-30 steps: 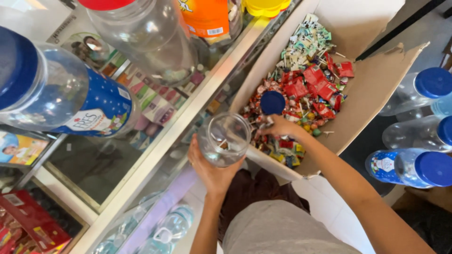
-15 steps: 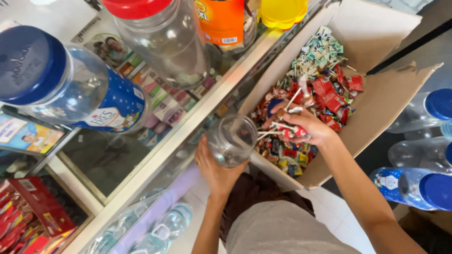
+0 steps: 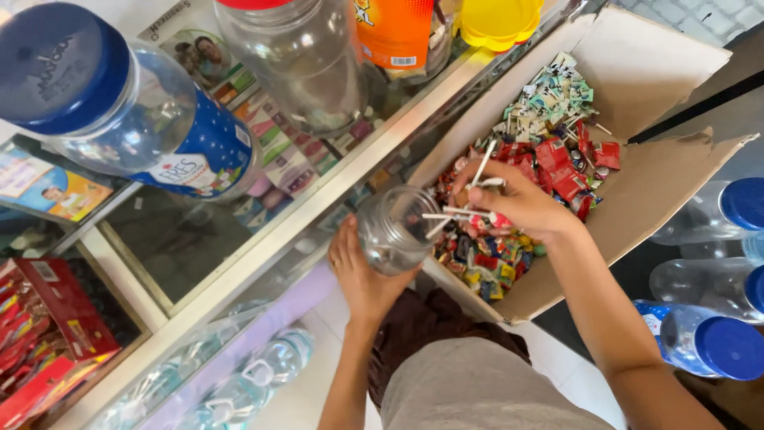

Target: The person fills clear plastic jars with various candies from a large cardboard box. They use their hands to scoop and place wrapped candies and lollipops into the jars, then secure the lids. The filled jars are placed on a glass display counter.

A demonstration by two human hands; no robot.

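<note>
The right hand (image 3: 517, 203) is now pinching a small bunch of lollipops (image 3: 469, 215) by their white sticks, where a second ago it was only reaching into the heap with nothing gripped; the sticks are pointing toward nine o'clock, right at the mouth of the clear jar (image 3: 394, 229), so the sweets are passing from box to jar. The left hand (image 3: 362, 275) is cupping the jar from below, fingers wrapped round its base, tilting the opening toward three o'clock and holding it just beside the near edge of the cardboard box (image 3: 660, 183). Inside the box, red wrapped sweets (image 3: 569, 171) are lying at the centre, pale green-and-white ones (image 3: 549, 99) toward twelve o'clock, and mixed colours toward six. On the glass desk (image 3: 318, 199), at ten o'clock, a big clear jar with a blue lid (image 3: 56, 68) and a blue label is lying on its side; an orange package (image 3: 394, 32) and a yellow lid (image 3: 497, 20) are sitting at twelve. Blue-capped jars (image 3: 728, 346) are lying at four o'clock, and red boxes (image 3: 48, 334) at eight.
</note>
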